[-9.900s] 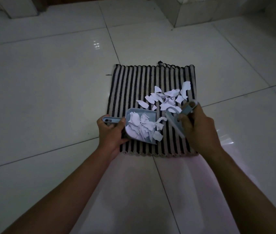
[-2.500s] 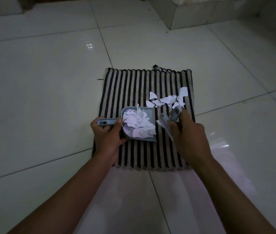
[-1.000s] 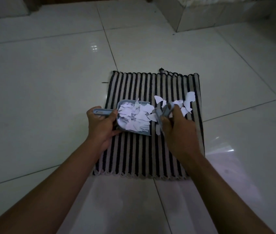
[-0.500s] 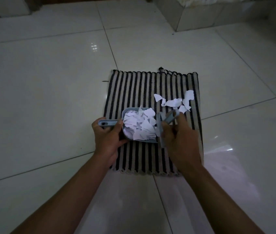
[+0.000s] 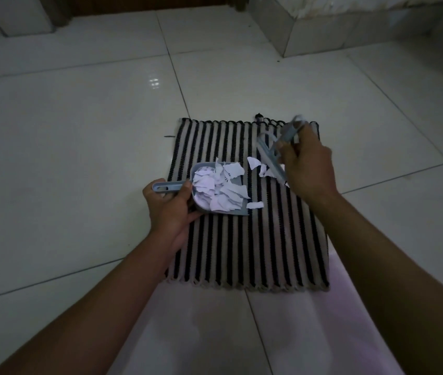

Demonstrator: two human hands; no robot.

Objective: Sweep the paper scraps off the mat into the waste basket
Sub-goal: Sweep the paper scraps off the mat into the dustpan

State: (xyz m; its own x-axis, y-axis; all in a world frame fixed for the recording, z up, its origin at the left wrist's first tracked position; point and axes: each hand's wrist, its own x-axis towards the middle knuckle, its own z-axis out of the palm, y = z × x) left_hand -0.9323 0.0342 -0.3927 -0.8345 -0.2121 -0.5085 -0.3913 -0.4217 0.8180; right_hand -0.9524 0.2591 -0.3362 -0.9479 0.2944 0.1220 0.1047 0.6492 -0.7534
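A black-and-beige striped mat [image 5: 247, 247] lies on the white tiled floor. My left hand [image 5: 170, 209] grips the handle of a small blue-grey dustpan [image 5: 201, 173] that rests on the mat's left part, heaped with white paper scraps [image 5: 219, 189]. My right hand [image 5: 308, 165] holds a small blue-grey brush [image 5: 270, 158] over the mat's far right part. A few loose scraps [image 5: 259, 166] lie just left of the brush, and one scrap [image 5: 255, 205] sits at the pan's open lip. No waste basket is in view.
Glossy white floor tiles [image 5: 79, 131] surround the mat. A tiled step or ledge [image 5: 323, 28] rises at the far right, and a white fixture base [image 5: 12, 14] stands at the far left. Pale pink cloth [image 5: 215, 334] covers my lap at the bottom.
My right hand has swung the brush from the pan's mouth up and to the right, behind the remaining scraps. The dustpan holds more paper than ten seconds ago; fewer scraps lie on the mat.
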